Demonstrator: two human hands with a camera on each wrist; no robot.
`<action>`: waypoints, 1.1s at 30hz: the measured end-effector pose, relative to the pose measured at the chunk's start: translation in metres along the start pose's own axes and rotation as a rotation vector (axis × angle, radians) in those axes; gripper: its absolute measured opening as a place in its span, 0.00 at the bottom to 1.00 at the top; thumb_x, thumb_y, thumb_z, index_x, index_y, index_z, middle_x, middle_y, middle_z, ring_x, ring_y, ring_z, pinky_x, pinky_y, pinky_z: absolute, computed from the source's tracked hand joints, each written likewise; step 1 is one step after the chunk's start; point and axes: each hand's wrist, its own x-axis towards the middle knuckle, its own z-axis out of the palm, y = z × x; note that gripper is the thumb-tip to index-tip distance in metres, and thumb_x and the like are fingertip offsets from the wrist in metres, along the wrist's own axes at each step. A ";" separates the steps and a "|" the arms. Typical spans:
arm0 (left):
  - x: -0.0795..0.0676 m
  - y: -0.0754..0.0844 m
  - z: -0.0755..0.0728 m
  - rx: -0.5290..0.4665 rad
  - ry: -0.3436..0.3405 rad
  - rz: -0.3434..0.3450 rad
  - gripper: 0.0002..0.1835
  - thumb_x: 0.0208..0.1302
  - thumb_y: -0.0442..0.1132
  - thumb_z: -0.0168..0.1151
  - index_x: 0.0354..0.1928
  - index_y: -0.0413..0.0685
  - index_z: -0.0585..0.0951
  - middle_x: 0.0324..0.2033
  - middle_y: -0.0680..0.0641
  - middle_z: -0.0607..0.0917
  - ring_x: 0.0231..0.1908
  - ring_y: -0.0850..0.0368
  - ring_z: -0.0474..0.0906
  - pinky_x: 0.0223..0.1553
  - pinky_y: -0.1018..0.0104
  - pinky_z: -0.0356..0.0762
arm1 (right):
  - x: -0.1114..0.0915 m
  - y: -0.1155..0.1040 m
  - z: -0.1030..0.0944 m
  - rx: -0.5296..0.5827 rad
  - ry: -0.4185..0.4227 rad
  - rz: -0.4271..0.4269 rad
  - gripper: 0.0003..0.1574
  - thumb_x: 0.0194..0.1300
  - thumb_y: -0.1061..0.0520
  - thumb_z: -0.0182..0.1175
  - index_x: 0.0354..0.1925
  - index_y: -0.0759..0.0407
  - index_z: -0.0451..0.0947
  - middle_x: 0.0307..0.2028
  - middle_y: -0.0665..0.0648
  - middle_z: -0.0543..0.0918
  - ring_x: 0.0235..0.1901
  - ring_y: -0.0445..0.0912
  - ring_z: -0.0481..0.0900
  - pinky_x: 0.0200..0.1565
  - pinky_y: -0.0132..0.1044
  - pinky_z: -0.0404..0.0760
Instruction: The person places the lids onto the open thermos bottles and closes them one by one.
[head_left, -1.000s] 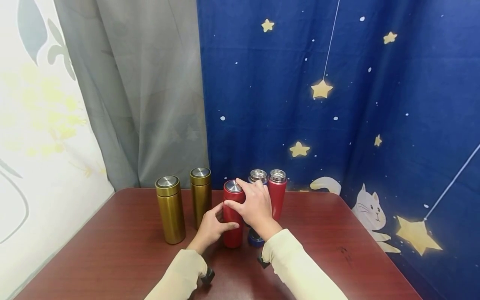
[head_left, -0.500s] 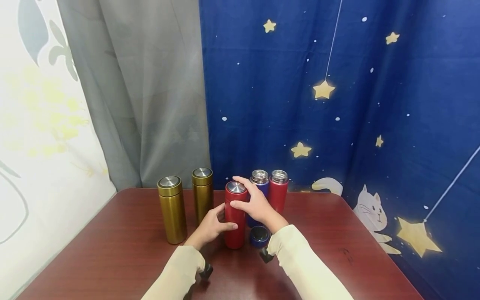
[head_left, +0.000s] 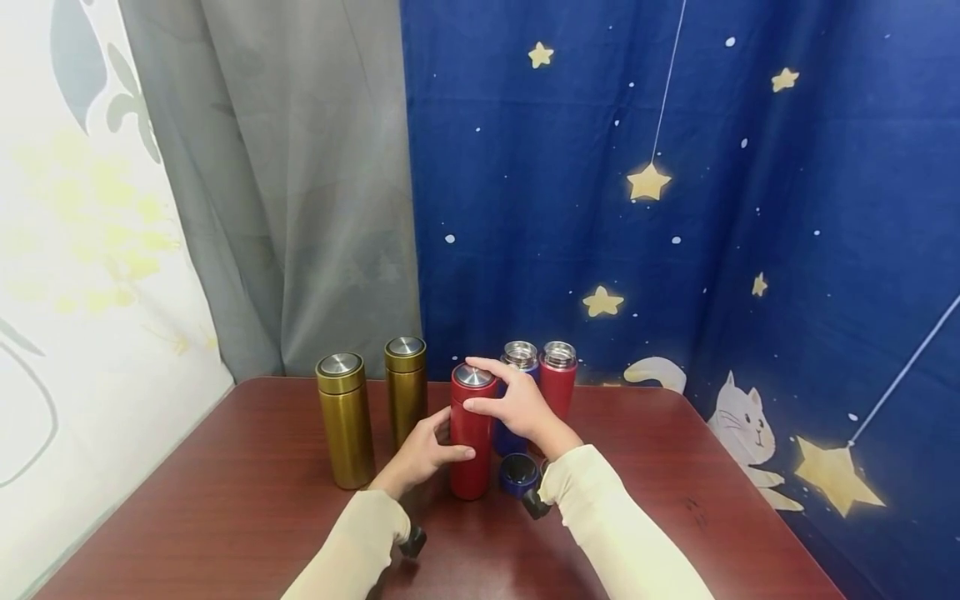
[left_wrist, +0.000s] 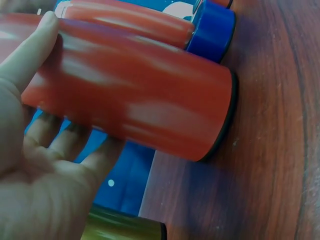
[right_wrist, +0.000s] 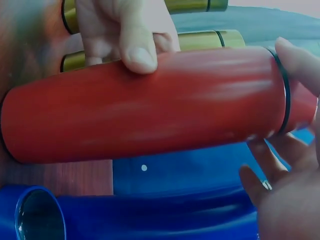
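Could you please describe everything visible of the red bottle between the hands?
The red bottle is a tall, glossy, metallic-looking cylinder with dark rings at its base and below its lid, which is on and topped by a silver disc. It appears to stand upright on the table, left of a blue cap. The left hand grips its body; the right hand holds its lid.

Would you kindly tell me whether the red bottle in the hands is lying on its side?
No, the head view shows the held red bottle upright, its silver-topped lid uppermost.
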 end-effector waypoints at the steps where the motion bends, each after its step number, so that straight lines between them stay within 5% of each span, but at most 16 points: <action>1: 0.001 -0.004 0.001 -0.001 0.014 -0.004 0.34 0.57 0.32 0.70 0.66 0.36 0.69 0.53 0.38 0.81 0.53 0.43 0.79 0.52 0.55 0.78 | -0.001 -0.001 0.001 -0.027 0.026 0.013 0.38 0.55 0.48 0.72 0.64 0.44 0.74 0.58 0.52 0.79 0.59 0.51 0.72 0.56 0.51 0.75; 8: -0.001 -0.007 0.008 0.012 0.109 -0.014 0.36 0.54 0.38 0.74 0.66 0.44 0.71 0.52 0.42 0.82 0.51 0.47 0.81 0.51 0.57 0.79 | -0.001 -0.009 0.012 -0.177 0.171 0.036 0.39 0.50 0.43 0.75 0.60 0.45 0.77 0.52 0.53 0.81 0.54 0.51 0.71 0.47 0.45 0.80; 22: -0.004 -0.004 0.014 0.071 0.173 -0.053 0.40 0.52 0.42 0.76 0.67 0.45 0.70 0.53 0.42 0.82 0.51 0.47 0.81 0.51 0.56 0.79 | -0.001 -0.013 0.026 -0.379 0.310 0.021 0.40 0.46 0.38 0.75 0.54 0.52 0.76 0.49 0.55 0.81 0.53 0.53 0.71 0.53 0.53 0.71; 26: -0.002 -0.007 0.012 0.049 0.151 -0.034 0.38 0.53 0.41 0.76 0.66 0.43 0.71 0.53 0.42 0.82 0.51 0.47 0.81 0.51 0.56 0.79 | -0.002 -0.011 0.022 -0.320 0.262 0.019 0.40 0.48 0.38 0.74 0.56 0.51 0.74 0.50 0.54 0.79 0.54 0.52 0.70 0.52 0.51 0.75; 33: 0.000 -0.012 0.004 -0.018 0.048 -0.008 0.35 0.56 0.37 0.73 0.66 0.40 0.70 0.53 0.39 0.82 0.52 0.45 0.80 0.52 0.55 0.78 | -0.001 -0.001 0.011 0.006 0.061 -0.009 0.39 0.56 0.50 0.71 0.64 0.50 0.71 0.56 0.55 0.78 0.55 0.51 0.73 0.52 0.46 0.79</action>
